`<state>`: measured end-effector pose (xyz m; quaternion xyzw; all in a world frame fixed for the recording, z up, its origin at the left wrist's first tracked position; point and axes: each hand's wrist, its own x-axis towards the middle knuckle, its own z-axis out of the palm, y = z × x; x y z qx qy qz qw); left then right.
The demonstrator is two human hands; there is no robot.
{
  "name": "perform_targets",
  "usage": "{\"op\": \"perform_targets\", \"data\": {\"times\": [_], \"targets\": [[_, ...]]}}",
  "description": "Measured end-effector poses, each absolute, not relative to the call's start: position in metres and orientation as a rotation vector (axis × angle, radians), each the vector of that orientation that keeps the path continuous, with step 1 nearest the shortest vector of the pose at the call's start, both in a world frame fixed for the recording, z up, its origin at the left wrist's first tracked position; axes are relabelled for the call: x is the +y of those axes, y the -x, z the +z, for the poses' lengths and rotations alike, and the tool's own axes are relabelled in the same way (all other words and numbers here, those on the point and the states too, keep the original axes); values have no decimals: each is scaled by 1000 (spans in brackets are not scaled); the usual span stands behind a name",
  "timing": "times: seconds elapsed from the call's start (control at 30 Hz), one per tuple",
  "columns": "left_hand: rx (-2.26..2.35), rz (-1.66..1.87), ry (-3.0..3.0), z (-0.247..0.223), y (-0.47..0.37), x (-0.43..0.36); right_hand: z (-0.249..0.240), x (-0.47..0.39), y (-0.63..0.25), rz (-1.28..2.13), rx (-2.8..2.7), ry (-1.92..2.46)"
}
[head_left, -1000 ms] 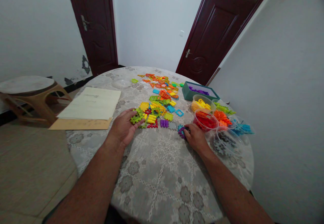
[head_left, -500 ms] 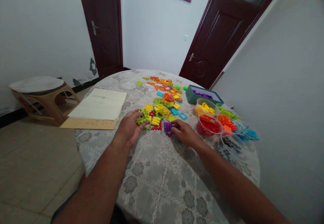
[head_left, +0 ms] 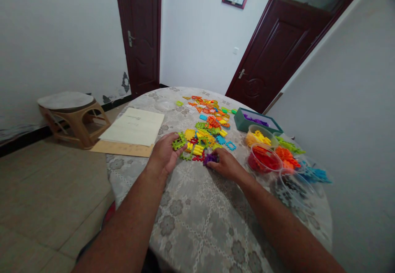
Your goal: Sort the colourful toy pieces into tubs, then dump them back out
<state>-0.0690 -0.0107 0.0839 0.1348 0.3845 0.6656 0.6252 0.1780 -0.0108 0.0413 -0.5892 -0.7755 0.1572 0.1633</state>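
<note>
My left hand (head_left: 165, 152) is closed on a green toothed building piece (head_left: 179, 142), a square frame with an opening in it. A purple building piece (head_left: 210, 158) is between the fingers of my right hand (head_left: 226, 162), low over the tablecloth; the fingers partly cover it. Between the hands lie yellow pieces (head_left: 197, 149) and a red toothed piece (head_left: 199, 157). Just beyond them is a mixed pile of green, yellow and blue pieces, with a blue square frame (head_left: 231, 145) at its right side.
On the right of the table (head_left: 191, 223) stand a green box (head_left: 239, 121) with purple pieces, a tub of yellow pieces (head_left: 259, 138), a tub of red ones (head_left: 264, 159) and further tubs. Papers (head_left: 132, 127) lie at the left edge; a stool (head_left: 70, 118) stands beyond.
The view has shifted, so the whole scene sits further right. My right hand has turned the purple piece, which now shows less. My left hand keeps the green piece.
</note>
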Motion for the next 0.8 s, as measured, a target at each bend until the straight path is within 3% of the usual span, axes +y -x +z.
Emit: {"op": "perform_targets", "data": {"times": [0.33, 0.6, 0.7, 0.8], "targets": [[886, 1522, -355, 80, 68, -14, 72, -49, -173, 756, -2290, 1514], [948, 1498, -406, 86, 64, -24, 114, -10, -240, 1459, -1966, 1499], [972, 1487, -409, 84, 62, -24, 129, 36, -276, 1378, -1791, 1566], [991, 1474, -407, 83, 60, -23, 145, 91, -310, 1086, -1374, 1631]]}}
